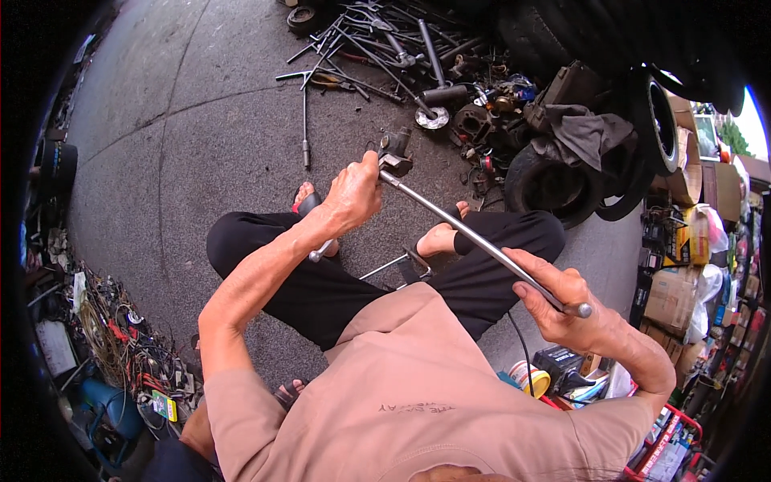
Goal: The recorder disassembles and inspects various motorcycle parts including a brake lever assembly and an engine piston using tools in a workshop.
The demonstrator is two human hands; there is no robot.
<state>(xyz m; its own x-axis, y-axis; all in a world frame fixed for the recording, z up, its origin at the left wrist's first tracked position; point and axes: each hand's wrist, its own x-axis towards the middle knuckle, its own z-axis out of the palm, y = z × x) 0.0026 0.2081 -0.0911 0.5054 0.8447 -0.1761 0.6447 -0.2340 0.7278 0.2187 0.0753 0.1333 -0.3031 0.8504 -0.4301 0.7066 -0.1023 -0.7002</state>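
Along the grey paved floor (225, 145), we record work held in the air, with nothing visible bracing it from below; loss of grip is therefore, in our judgement, the leading hazard. Ahead lies a heap of tools (403, 58), loosely crossed; we judge that a knock could set several sliding. To its right, just beyond the right knee (542, 229), a tyre (518, 181) narrows the space, and a wide swing could strike it.

We locate the long steel bar (446, 215) aslant above the black trousers (490, 297), running from the left hand (357, 191) to the right hand (564, 279). With so much leverage, a sudden slip at its far end could whip it toward the knee. Both feet (438, 241) are exposed at the toes; anything dropped could bruise them.

The right hand has its fingers grasping the bar near its knobbed end; bare skin on smooth metal could slide. The left hand has its fingers clenched beside the bar's other end; what the palm encloses we cannot tell. A pinch is possible there, should the bar turn against the adjoining dark metal part (395, 149). Smallest, a silver rod end (321, 251) projects below the left wrist and could snag the trousers.
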